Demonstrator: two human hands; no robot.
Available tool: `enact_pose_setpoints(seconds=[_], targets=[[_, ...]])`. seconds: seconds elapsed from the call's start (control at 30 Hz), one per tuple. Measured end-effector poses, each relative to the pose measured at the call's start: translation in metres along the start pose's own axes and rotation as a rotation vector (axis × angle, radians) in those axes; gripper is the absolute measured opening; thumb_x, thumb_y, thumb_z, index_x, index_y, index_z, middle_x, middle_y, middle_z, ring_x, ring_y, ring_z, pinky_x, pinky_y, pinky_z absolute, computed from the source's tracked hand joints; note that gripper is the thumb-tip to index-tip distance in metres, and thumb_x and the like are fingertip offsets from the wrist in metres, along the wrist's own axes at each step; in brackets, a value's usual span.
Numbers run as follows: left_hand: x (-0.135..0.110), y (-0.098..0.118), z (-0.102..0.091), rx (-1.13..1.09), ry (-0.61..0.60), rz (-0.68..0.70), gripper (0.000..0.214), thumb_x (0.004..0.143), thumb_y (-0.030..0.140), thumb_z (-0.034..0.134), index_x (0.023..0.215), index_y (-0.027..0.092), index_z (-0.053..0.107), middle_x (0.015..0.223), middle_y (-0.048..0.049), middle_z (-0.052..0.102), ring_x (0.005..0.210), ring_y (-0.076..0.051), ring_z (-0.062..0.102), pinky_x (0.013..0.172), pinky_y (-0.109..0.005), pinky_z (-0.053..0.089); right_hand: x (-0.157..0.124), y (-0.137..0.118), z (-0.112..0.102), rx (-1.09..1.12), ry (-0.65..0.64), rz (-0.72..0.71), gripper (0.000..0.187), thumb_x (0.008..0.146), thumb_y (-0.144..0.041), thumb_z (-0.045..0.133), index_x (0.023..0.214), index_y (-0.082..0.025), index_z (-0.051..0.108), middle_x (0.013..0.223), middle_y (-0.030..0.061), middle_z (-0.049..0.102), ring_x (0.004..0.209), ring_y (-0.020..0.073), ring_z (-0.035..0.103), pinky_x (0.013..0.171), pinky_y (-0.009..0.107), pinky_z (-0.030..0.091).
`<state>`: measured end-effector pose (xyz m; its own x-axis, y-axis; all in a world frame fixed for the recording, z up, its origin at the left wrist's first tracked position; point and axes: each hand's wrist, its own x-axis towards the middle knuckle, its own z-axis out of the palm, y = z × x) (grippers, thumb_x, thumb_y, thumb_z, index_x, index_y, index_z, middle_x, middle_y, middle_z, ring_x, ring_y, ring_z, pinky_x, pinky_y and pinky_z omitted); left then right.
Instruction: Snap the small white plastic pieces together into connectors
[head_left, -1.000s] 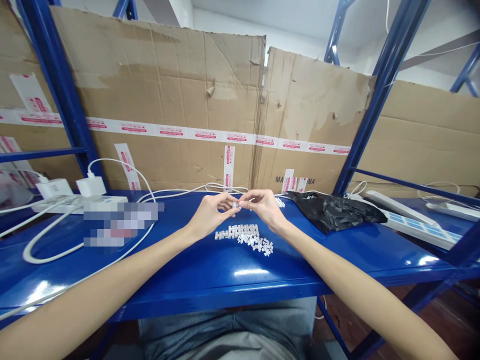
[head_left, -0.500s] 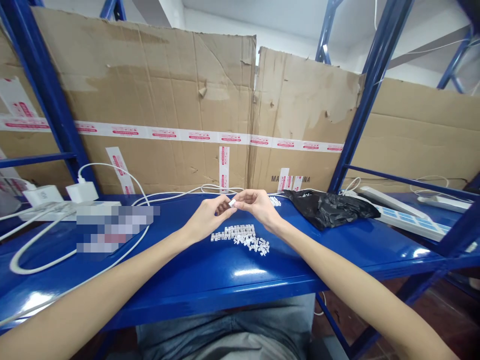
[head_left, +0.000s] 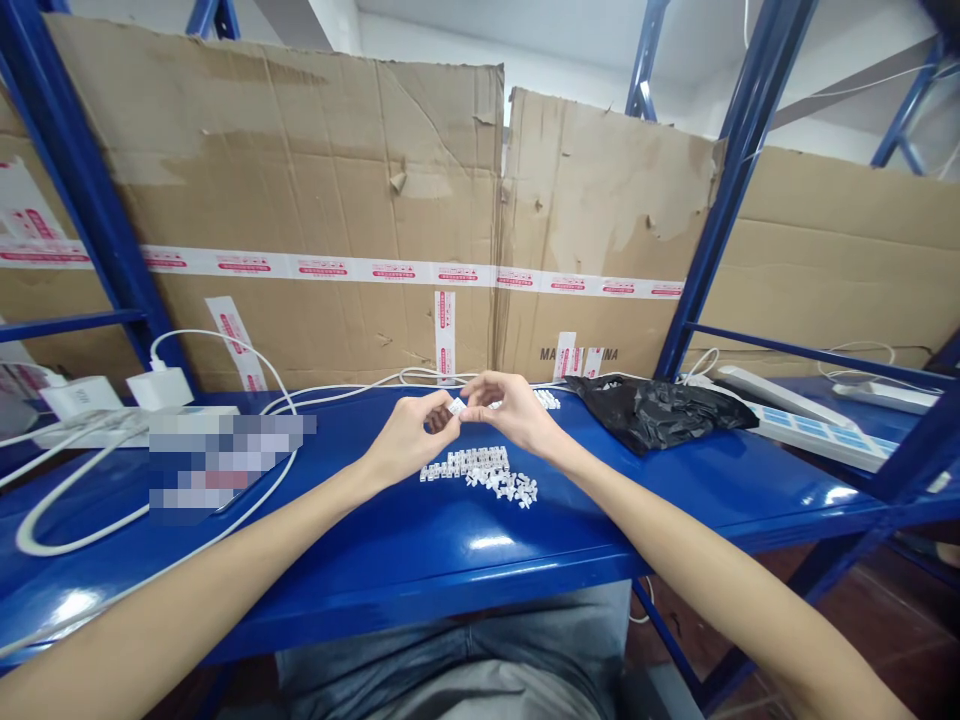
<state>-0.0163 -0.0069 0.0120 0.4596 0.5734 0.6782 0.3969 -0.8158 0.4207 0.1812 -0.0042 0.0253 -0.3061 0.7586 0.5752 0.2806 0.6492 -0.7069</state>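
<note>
A small white plastic piece [head_left: 457,406] is pinched between my two hands above the blue shelf. My left hand [head_left: 411,432] grips its left side between thumb and fingers. From the right, the thumb and fingertips of my right hand [head_left: 510,408] close on the same piece; its exact kind is too small to make out. Just below the hands lie rows of small white blocks [head_left: 465,463] set side by side. In front of them is a loose heap of little white plastic parts [head_left: 510,487]. More white pieces [head_left: 547,399] lie behind my right hand, partly hidden.
A crumpled black plastic bag [head_left: 660,415] lies right of my hands, beside a long white and blue strip [head_left: 817,430]. White chargers and cables [head_left: 157,385] crowd the left of the blue shelf [head_left: 360,560]. Cardboard sheets [head_left: 322,190] stand along the back between blue posts.
My hands and the white piece have shifted slightly left, and the piece has turned a little in the fingers. The blocks and the heap stay as they were.
</note>
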Motion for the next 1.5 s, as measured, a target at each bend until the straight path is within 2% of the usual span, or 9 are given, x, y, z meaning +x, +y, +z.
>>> enact_pose_setpoints(seconds=[0.07,0.2,0.23,0.3,0.6,0.93,1.23,1.33,1.5], targets=[[0.003,-0.003,0.0,0.015,0.075,-0.033,0.019,0.09,0.027,0.058,0.072,0.019,0.057,0.059,0.0039,0.056,0.054,-0.012,0.051,0.055,-0.024,0.041,-0.001,-0.007,-0.009,-0.235,-0.024,-0.116,0.015,0.078,-0.026,0.082,0.087,-0.017,0.074,0.079,0.0021,0.068,0.072,0.0148,0.058,0.071,0.03,0.046],[0.004,-0.01,-0.001,0.039,0.131,-0.056,0.02,0.088,0.028,0.058,0.071,0.019,0.056,0.057,0.0047,0.054,0.052,-0.012,0.048,0.054,-0.024,0.04,-0.006,-0.017,-0.019,-0.347,-0.545,-0.171,0.002,0.082,-0.018,0.078,0.08,-0.017,0.078,0.08,0.0027,0.071,0.07,0.0135,0.061,0.068,0.027,0.046],[0.004,-0.011,-0.001,0.044,0.133,-0.056,0.02,0.088,0.028,0.057,0.071,0.019,0.055,0.057,0.0046,0.054,0.052,-0.011,0.048,0.054,-0.024,0.04,-0.008,-0.017,-0.018,-0.348,-0.638,-0.164,0.001,0.083,-0.017,0.078,0.082,-0.017,0.079,0.081,0.0032,0.073,0.071,0.0137,0.062,0.068,0.027,0.046],[0.003,-0.012,0.0,0.055,0.127,-0.058,0.021,0.088,0.028,0.057,0.07,0.02,0.053,0.057,0.0045,0.054,0.052,-0.011,0.047,0.055,-0.024,0.039,-0.011,-0.015,-0.013,-0.379,-0.693,-0.163,0.005,0.083,-0.017,0.078,0.087,-0.017,0.081,0.082,0.0045,0.074,0.073,0.0147,0.065,0.069,0.027,0.047],[0.003,-0.014,0.003,0.075,0.087,-0.062,0.021,0.088,0.027,0.057,0.069,0.02,0.051,0.056,0.0048,0.052,0.051,-0.011,0.046,0.053,-0.024,0.037,-0.015,-0.013,0.003,-0.465,-0.705,-0.194,0.011,0.082,-0.009,0.076,0.085,-0.017,0.081,0.086,0.0057,0.076,0.08,0.0173,0.068,0.078,0.029,0.05],[0.002,-0.017,0.005,0.079,0.015,-0.076,0.022,0.086,0.027,0.057,0.067,0.021,0.048,0.056,0.0051,0.054,0.051,-0.012,0.048,0.052,-0.024,0.036,-0.017,-0.009,0.016,-0.437,-0.688,-0.338,0.018,0.084,-0.001,0.069,0.083,-0.016,0.079,0.083,0.0061,0.073,0.09,0.0191,0.066,0.084,0.03,0.051],[0.003,-0.017,0.003,-0.02,0.031,-0.111,0.024,0.089,0.03,0.058,0.069,0.019,0.053,0.057,0.0046,0.055,0.052,-0.011,0.047,0.053,-0.023,0.039,-0.026,-0.009,0.029,-0.46,-0.656,-0.457,0.016,0.094,-0.01,0.06,0.086,-0.016,0.072,0.095,0.0076,0.069,0.098,0.0199,0.065,0.09,0.03,0.05],[0.003,-0.018,0.002,-0.066,0.03,-0.116,0.025,0.089,0.031,0.058,0.069,0.019,0.052,0.057,0.0046,0.054,0.054,-0.011,0.046,0.053,-0.023,0.038,-0.026,-0.017,0.027,-0.25,-0.535,-0.326,0.011,0.096,-0.015,0.06,0.09,-0.016,0.069,0.091,0.0057,0.071,0.086,0.0167,0.066,0.081,0.029,0.052],[0.002,-0.013,0.003,-0.056,0.023,-0.09,0.023,0.086,0.031,0.061,0.069,0.018,0.055,0.06,0.004,0.054,0.056,-0.011,0.045,0.055,-0.024,0.036,-0.012,-0.017,0.009,0.145,-0.154,-0.118,0.012,0.092,-0.03,0.067,0.094,-0.018,0.07,0.08,0.0029,0.07,0.065,0.0134,0.062,0.064,0.029,0.053]])
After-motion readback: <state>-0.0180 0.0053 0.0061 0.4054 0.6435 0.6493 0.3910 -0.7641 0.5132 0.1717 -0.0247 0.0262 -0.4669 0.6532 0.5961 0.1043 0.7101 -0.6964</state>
